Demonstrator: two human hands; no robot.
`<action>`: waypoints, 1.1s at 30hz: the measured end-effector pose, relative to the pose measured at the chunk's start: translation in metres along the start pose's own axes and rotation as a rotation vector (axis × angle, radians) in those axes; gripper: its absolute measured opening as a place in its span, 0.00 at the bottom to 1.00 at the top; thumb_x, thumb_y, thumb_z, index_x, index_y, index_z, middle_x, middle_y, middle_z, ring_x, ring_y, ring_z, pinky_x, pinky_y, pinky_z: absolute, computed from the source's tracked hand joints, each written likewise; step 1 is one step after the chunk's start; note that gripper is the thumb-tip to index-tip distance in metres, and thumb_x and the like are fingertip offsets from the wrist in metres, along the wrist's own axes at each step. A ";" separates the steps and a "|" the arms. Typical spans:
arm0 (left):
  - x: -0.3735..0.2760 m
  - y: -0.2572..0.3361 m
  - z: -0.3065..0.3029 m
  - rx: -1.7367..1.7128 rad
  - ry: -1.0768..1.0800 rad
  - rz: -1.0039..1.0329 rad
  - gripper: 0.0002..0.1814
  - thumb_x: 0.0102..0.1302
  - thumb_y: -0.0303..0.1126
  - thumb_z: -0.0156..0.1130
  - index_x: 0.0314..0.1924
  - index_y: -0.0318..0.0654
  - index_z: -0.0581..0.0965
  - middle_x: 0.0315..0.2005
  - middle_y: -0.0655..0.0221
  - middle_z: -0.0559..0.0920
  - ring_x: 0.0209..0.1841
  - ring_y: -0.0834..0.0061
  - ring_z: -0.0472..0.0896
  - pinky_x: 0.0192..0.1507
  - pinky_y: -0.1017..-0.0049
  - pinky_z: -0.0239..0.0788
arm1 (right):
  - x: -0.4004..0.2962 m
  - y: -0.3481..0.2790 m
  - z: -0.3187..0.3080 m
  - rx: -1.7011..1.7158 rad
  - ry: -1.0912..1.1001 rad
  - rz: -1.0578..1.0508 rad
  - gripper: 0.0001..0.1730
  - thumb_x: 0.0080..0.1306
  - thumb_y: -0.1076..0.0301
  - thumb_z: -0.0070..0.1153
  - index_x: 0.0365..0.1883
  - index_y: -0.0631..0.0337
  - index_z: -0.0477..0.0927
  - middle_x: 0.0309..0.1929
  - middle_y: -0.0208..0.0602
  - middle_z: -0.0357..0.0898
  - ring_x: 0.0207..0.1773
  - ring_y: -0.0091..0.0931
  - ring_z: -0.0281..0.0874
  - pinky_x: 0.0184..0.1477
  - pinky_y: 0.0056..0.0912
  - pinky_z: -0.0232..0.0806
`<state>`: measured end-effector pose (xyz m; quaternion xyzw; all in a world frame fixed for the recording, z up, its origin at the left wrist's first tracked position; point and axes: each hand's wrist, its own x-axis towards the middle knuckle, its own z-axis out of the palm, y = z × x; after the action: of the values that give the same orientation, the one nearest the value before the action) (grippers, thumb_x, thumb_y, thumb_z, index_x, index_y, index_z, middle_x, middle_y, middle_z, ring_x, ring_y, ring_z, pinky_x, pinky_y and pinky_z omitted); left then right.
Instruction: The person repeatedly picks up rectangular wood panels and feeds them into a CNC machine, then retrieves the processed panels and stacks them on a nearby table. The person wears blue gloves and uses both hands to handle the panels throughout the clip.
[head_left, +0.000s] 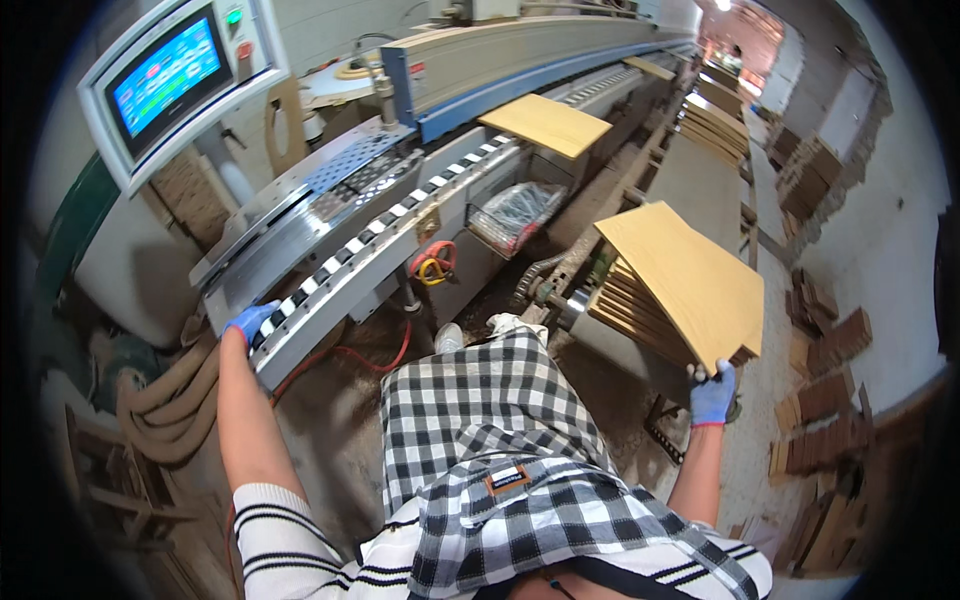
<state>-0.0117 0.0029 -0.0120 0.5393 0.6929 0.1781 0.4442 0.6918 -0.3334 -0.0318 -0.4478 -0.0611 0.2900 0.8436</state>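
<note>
My left hand (251, 321), in a blue glove, touches the near end of the roller rail (360, 238), where black and white rollers alternate along a metal beam. Its fingers are partly hidden, so I cannot tell whether they grip. On the right, my right hand (711, 394), gloved likewise, grips the near corner of a pale yellow wood panel (675, 270). That panel lies askew on top of a stack of boards (637, 307). Farther along the machine, another yellow panel (547, 124) lies flat across the rail.
A long woodworking machine (525, 64), apparently an edge bander, carries a touchscreen panel (172, 79). Orange and yellow-handled scissors (433, 264) hang below the rail by a wire basket (517, 214). A roller conveyor (701, 176) bears more boards. A ribbed hose (165, 409) lies at left.
</note>
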 end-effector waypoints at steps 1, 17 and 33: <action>0.002 -0.003 -0.003 0.010 -0.041 -0.045 0.30 0.57 0.54 0.55 0.51 0.40 0.73 0.40 0.65 0.78 0.40 0.69 0.73 0.45 0.70 0.64 | -0.021 -0.003 0.027 -0.027 0.062 0.069 0.14 0.57 0.61 0.56 0.39 0.54 0.72 0.26 0.27 0.74 0.22 0.19 0.68 0.27 0.24 0.70; -0.020 0.023 0.004 0.019 -0.043 -0.154 0.29 0.55 0.57 0.56 0.48 0.43 0.76 0.45 0.62 0.76 0.44 0.66 0.72 0.49 0.68 0.62 | -0.098 0.077 0.158 -0.139 -0.742 0.470 0.27 0.51 0.64 0.53 0.49 0.69 0.66 0.32 0.40 0.75 0.18 0.23 0.71 0.27 0.23 0.72; -0.021 0.024 0.007 0.080 -0.012 -0.087 0.24 0.59 0.55 0.51 0.45 0.45 0.77 0.38 0.65 0.78 0.36 0.71 0.73 0.42 0.68 0.64 | -0.212 0.197 0.302 -0.283 -1.540 1.023 0.20 0.58 0.66 0.57 0.47 0.66 0.71 0.37 0.39 0.77 0.37 0.25 0.76 0.44 0.26 0.69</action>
<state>0.0084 -0.0098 0.0104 0.5273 0.7195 0.1276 0.4335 0.3220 -0.1460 0.0244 -0.2031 -0.4335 0.8327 0.2782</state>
